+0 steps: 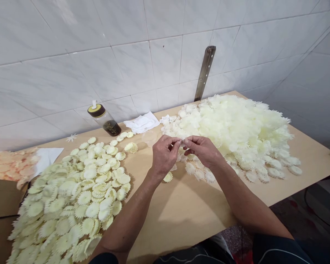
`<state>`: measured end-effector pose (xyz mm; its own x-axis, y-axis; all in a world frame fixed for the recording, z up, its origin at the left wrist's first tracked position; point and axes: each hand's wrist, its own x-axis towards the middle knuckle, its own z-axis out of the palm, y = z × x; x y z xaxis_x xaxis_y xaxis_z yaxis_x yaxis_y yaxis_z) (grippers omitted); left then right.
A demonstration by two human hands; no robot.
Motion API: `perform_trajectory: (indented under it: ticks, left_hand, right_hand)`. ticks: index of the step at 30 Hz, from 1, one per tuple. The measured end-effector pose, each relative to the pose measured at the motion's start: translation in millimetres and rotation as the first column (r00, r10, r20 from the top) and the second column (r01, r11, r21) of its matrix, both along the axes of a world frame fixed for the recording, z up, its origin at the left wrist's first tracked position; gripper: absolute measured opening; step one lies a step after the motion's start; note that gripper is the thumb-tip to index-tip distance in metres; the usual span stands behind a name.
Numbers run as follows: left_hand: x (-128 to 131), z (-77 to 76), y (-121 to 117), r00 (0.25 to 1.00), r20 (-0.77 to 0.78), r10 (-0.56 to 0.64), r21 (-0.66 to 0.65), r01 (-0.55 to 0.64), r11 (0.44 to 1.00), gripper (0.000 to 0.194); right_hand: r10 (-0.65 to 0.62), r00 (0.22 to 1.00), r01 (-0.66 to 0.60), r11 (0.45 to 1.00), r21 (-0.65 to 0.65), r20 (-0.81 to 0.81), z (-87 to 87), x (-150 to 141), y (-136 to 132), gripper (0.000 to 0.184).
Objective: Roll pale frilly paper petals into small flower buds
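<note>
My left hand (165,152) and my right hand (202,149) meet fingertip to fingertip above the middle of the table. Both are closed in a pinch. What sits between the fingertips is too small and hidden to make out. Behind and right of them rises a large heap of thin, pale, translucent fabric-like petal discs with toothed edges (236,128). One small yellowish toothed disc (168,177) lies just below my left hand. To the left spreads a wide pile of cupped, pale yellow-green toothed discs (85,198).
A clear bottle with dark liquid (112,126) stands by the tiled wall, beside a crumpled white sheet (143,122). Peach-coloured petals (11,165) lie at the far left near a cardboard box (2,205). A metal bracket (205,73) leans at the wall behind the wooden table (187,220).
</note>
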<state>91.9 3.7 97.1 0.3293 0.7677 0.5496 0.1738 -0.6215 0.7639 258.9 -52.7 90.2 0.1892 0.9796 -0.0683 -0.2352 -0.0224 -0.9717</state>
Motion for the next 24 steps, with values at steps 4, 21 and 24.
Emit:
perform_trajectory:
  ticks: [4, 21, 24]
  left_hand:
    - [0.1, 1.3, -0.4, 1.000, 0.003, 0.005, -0.054, -0.005, 0.999, 0.010]
    - [-4.8, -4.5, 7.8, 0.997, -0.070, -0.013, 0.004, 0.013, 1.000, 0.010]
    - [-5.3, -4.9, 8.0, 0.995, -0.102, -0.022, 0.017, 0.023, 1.000, 0.012]
  right_hand:
    - [0.014, 1.000, -0.015, 1.000, -0.026, -0.027, 2.8, -0.5, 0.3, 0.041]
    - [0.073, 0.995, -0.079, 0.992, -0.094, -0.064, -5.5, 1.6, 2.7, 0.037]
    - [0.084, 0.994, -0.091, 0.990, -0.109, -0.069, -7.1, 1.1, 4.0, 0.036]
